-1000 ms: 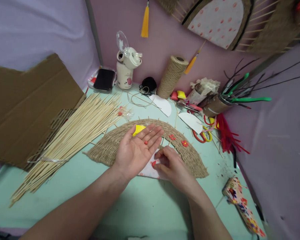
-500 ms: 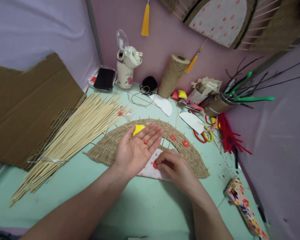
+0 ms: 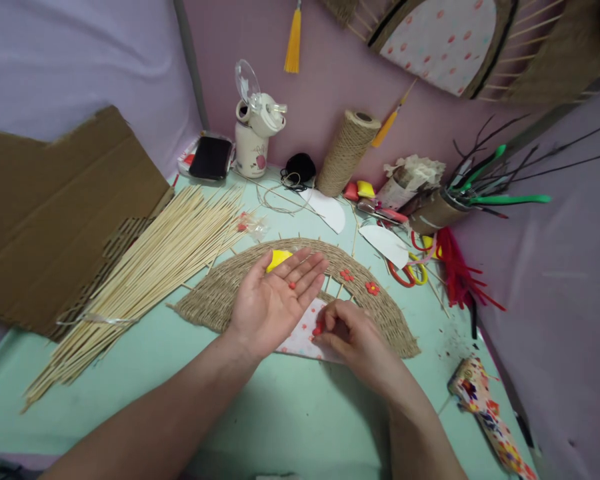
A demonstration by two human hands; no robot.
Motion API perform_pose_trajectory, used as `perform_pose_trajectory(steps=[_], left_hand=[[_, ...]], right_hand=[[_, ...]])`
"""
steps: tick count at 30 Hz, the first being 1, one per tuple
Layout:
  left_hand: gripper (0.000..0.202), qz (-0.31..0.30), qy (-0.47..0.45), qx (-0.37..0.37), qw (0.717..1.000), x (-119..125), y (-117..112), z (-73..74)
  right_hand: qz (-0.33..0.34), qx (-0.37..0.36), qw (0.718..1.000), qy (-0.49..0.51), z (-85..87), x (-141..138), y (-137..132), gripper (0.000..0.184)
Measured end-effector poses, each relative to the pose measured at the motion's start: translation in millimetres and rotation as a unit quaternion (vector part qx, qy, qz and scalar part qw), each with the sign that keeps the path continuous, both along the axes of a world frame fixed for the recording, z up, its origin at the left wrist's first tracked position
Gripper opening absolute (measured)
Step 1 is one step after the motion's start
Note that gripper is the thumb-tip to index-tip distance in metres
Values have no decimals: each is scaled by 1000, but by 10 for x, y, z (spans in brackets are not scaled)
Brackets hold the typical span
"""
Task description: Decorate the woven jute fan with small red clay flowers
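- From the head view, our left grip point(image 3: 269, 308) lies palm up, fingers spread, with a red ball point(image 3: 293, 285) resting loose on them.
- Just beside it, our right grip point(image 3: 356, 335) pinches a red piece point(image 3: 317, 330) between thumb and fingertips, over the printed fabric point(image 3: 295, 344); whether the two touch, we cannot tell.
- We judge the red piece feather-light, soft and easily dented, perhaps slightly tacky, so it is best held by its edge with gentle fingertip pressure; the red ball seems likely to roll if our palm tilts.
- Beneath and beyond both grips, a woven fan point(image 3: 205, 297) lies on the tabletop point(image 3: 305, 430); it looks light and fairly firm, best taken by its outer edge.
- Beyond the right grip, a red flower point(image 3: 347, 275) and a yellow-centred flower point(image 3: 373, 288) sit on it.
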State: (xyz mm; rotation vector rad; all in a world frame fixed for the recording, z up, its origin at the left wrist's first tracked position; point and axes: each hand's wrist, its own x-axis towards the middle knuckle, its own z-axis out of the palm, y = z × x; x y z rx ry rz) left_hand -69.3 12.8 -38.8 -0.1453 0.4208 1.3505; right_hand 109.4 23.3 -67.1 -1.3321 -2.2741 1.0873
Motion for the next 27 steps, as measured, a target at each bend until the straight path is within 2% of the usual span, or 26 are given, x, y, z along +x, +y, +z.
perform_pose_trajectory(steps=[5,7,9,11,13,17,21,25,27], left_hand=[[41,-3,-2,0,1000,1,-6,-13],[43,-5,-1,3,1000,9,-14,-11],[45,-11,-3,12,1000,23,-26,0],[48,-21,-11,22,999,45,-42,15],[51,-34,-22,32,999,70,-60,26],[57,-68,-35,46,996,93,-81,28],[64,-63,-33,47,996,56,-68,30],[69,-41,-47,59,996,45,-59,10],[70,-51,-47,49,996,61,-63,-19]], right_hand=[[-10,12,998,55,-19,14,-19,26],[-35,92,990,103,-8,11,-22,26],[-46,223,966,122,5,-7,-26,39],[-22,333,939,81,9,-41,-35,59],[16,382,924,12,3,-90,-58,73],[71,397,913,-60,3,-189,-130,82],[146,396,906,-42,25,-208,-141,84],[121,387,913,-40,45,-197,-100,85],[146,373,916,-36,67,-213,-113,86]])
